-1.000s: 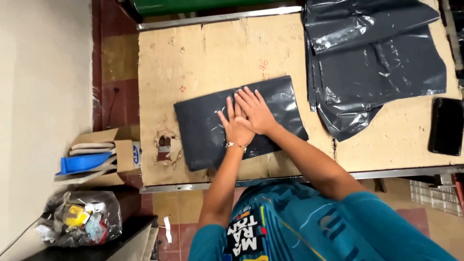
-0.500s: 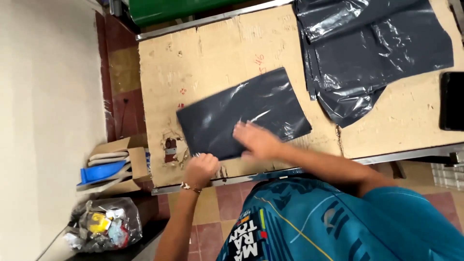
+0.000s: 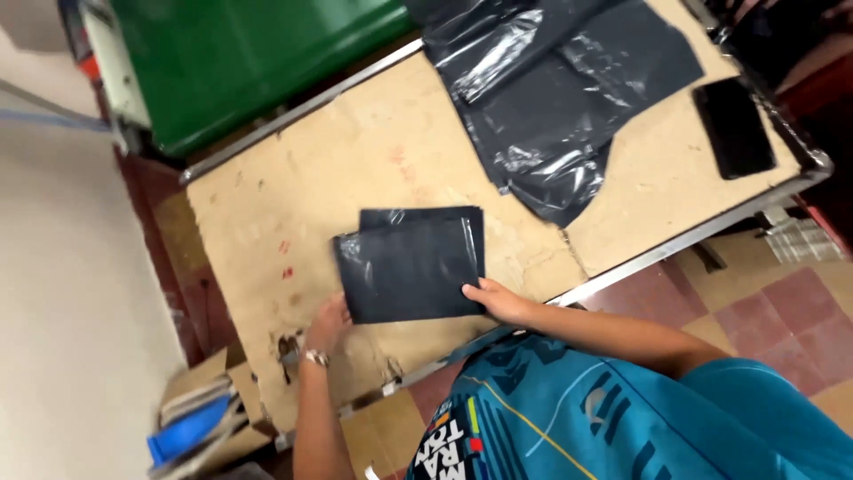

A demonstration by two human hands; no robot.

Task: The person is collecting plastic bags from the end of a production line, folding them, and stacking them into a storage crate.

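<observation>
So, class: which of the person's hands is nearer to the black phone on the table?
Right. The right hand grips the folded grey bag's near right corner; the left hand is at its far-left corner, farther from the phone.

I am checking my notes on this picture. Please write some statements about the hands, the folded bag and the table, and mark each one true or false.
1. Both hands hold the folded dark plastic bag at its near edge. True: the left hand is at its near left corner, the right hand at its near right corner.
2. The bag lies fully spread out. False: it is folded, with a second layer showing behind.
3. A black phone lies on the table. True.
4. The pile of loose dark plastic sheets lies under the hands. False: it lies at the far side, apart from them.
</observation>
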